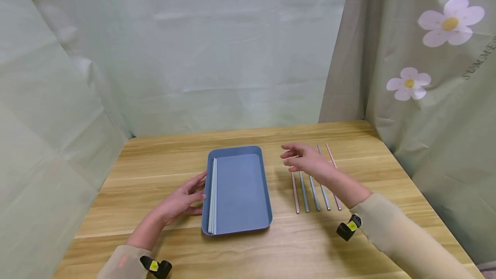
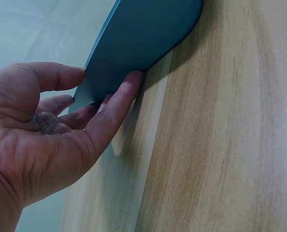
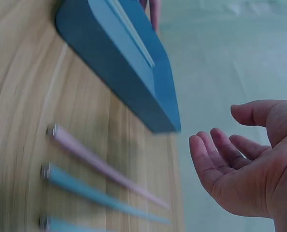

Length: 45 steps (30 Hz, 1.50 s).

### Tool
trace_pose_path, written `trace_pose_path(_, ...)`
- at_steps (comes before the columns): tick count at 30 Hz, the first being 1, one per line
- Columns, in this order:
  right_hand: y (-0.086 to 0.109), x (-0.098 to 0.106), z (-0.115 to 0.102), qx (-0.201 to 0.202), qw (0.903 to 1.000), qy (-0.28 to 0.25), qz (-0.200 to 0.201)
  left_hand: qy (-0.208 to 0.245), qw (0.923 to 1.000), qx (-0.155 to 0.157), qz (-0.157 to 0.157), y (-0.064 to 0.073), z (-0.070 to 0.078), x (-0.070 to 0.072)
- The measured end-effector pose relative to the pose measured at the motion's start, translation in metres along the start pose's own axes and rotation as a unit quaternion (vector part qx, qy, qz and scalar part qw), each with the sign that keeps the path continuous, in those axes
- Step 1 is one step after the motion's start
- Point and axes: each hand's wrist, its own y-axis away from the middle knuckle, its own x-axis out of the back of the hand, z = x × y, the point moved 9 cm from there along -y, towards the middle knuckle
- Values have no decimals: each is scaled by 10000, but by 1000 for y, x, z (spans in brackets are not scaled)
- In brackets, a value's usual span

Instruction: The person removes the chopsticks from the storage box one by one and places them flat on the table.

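Note:
A blue tray point(image 1: 244, 193) lies on the wooden table, with a bundle of thin pale sticks point(image 1: 212, 201) along its left inner wall. My left hand point(image 1: 184, 199) is at the tray's left side. In the left wrist view, its fingertips point(image 2: 134, 77) touch the outer wall and the thumb is at the rim. Right of the tray, my right hand point(image 1: 306, 158) hovers over the far part of a row of chopsticks, hiding some of their length. They include a pink chopstick point(image 1: 296, 195) and a teal one point(image 3: 95, 191). Nothing is between the right hand's loosely bent fingers.
The wooden table point(image 1: 162, 158) ends at a pale curtain point(image 1: 232, 55) behind it. Another curtain with flowers point(image 1: 451, 23) hangs along the right side. Spaced side by side, the chopsticks point away from me. Both wrists carry small black cameras.

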Motion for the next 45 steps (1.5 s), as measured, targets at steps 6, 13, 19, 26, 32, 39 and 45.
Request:
trace_pose_path(6, -12, -40, -7, -64, 9983, -370, -445, 11, 10000, 16, 11, -1, -1, 1)
trace_pose_path(13, -26, -80, -10, -209, 9942, -577, -878, -29, 9999, 109, 50, -2, -2, 3)
trace_pose_path(19, -36, -109, -12, -349, 9927, -521, -1030, -26, 9999, 119, 64, -3, -3, 3)
trace_pose_path(26, -47, -137, -8, -465, 9884, -663, -1281, 17, 10000, 92, 20, -2, -3, 4)
trace_pose_path(32, -56, -161, 4, -831, 9787, -1300, -1354, 76, 9999, 89, -52, -3, -4, 3)
trace_pose_path(39, -59, -183, 15, -1247, 9681, -1719, -1330, 78, 9999, 81, -89, -2, -2, 2)
trace_pose_path(45, -62, -194, 20, -1413, 9665, -1753, -1234, 77, 9999, 91, -76, -2, 0, 2)
